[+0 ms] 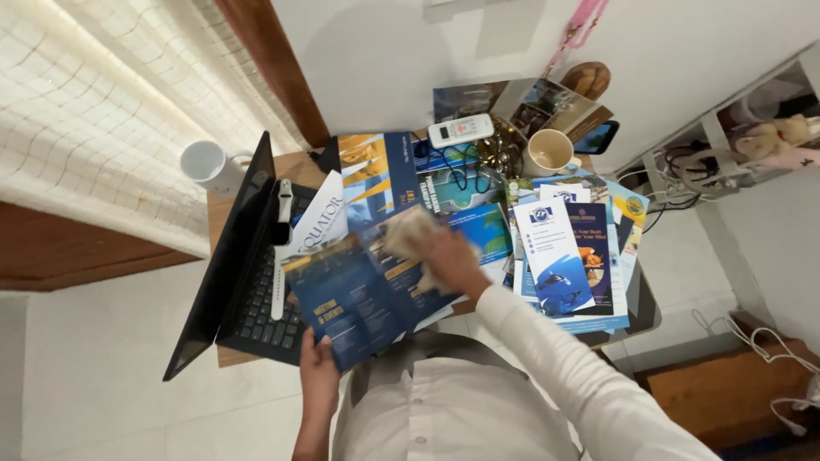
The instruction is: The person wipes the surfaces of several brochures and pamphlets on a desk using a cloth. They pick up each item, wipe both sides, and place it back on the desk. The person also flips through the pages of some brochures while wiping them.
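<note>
Two hands work one dark blue glossy folded brochure (354, 294) above the worktop (224, 213): left hand (318, 358) pinches its near edge, right hand (448, 260) presses a crumpled beige cloth (408, 235) on it. Light, floppy, probably slippery; best gripped at edges.

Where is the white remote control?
The white remote control lies at the far end of the desk, near the wall, left of the cup and above the pile of leaflets.

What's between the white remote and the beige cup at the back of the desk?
In the head view, a dark bundle of cables sits between the white remote and the beige cup; its details are too small to make out.
</note>
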